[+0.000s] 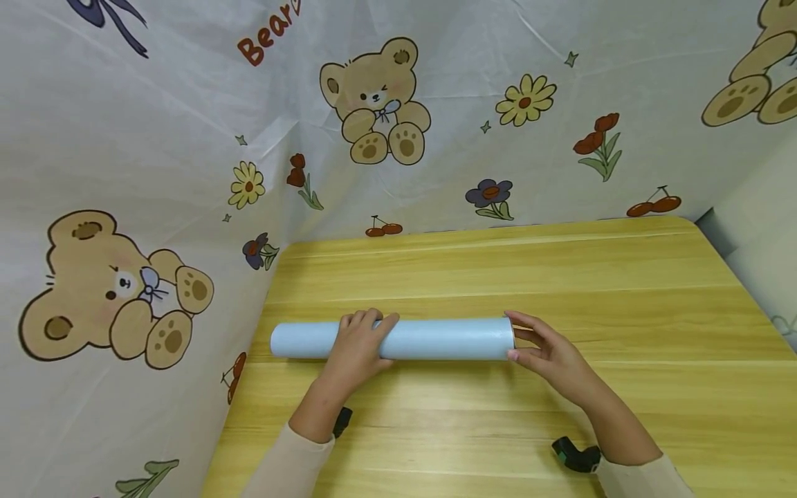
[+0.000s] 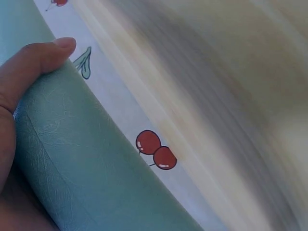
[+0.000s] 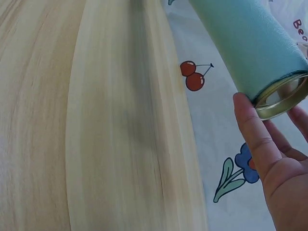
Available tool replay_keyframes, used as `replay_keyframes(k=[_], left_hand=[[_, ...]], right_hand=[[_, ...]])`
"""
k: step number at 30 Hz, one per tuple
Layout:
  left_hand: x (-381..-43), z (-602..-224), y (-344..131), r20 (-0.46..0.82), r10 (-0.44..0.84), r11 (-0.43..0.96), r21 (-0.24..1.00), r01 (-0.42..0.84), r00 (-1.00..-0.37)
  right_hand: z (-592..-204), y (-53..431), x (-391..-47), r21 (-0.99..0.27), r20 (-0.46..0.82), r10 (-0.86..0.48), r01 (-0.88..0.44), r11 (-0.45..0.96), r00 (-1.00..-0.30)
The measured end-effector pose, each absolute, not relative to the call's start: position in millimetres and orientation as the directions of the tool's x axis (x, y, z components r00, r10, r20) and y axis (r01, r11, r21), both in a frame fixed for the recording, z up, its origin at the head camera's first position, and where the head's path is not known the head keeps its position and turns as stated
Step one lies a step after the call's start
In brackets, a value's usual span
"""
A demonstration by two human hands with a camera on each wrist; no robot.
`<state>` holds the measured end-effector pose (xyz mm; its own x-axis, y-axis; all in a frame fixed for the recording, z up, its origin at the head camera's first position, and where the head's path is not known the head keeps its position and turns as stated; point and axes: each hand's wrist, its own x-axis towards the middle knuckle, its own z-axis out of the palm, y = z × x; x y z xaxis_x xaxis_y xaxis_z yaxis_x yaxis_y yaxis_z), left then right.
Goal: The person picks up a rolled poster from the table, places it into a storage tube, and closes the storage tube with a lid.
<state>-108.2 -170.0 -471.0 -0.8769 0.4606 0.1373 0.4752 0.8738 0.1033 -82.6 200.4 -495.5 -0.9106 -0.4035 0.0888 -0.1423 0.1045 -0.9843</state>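
Observation:
A long light blue tube (image 1: 448, 339) lies crosswise over the wooden table. My left hand (image 1: 358, 349) grips it left of its middle, fingers over the far side and thumb along the near side. In the left wrist view the left thumb (image 2: 41, 60) curves over the tube's textured surface (image 2: 91, 154). At the right end, my right hand (image 1: 551, 356) holds the rim between thumb and fingers. The right wrist view shows a metal rim (image 3: 281, 103) around that end, with the right thumb (image 3: 255, 130) against its edge.
The wooden table (image 1: 467, 422) extends beneath both hands. Behind it and on the left hangs a white cloth (image 1: 448, 48) printed with bears, flowers and cherries. A black wrist device (image 1: 575, 456) sits by the right sleeve, another (image 1: 342, 420) by the left wrist.

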Motion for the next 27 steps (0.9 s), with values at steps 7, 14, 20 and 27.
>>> replay_keyframes(k=[7,14,20,27], left_hand=[[-110.2,-469.2,-165.5,0.160,0.460,0.872,0.107,0.479,-0.873],[-112.8,-471.5,-168.6,0.178,0.433,0.881,0.126,0.457,-0.884],[-114.8,-472.6,-174.7,0.198,0.405,0.892,0.129,0.433,-0.893],[-116.8,-471.4,-185.1,0.197,0.351,0.912,0.151,0.382,-0.915]], right_hand=[[-493.7,199.3,-82.9,-0.986,0.121,-0.353,-0.153,0.064,-0.928],[-491.9,202.8,-81.5,-0.987,0.150,-0.315,-0.161,0.009,-0.937],[-488.7,206.7,-79.9,-0.989,0.148,-0.282,-0.145,-0.033,-0.948],[-490.3,213.2,-80.7,-0.983,0.170,-0.256,-0.144,-0.116,-0.952]])
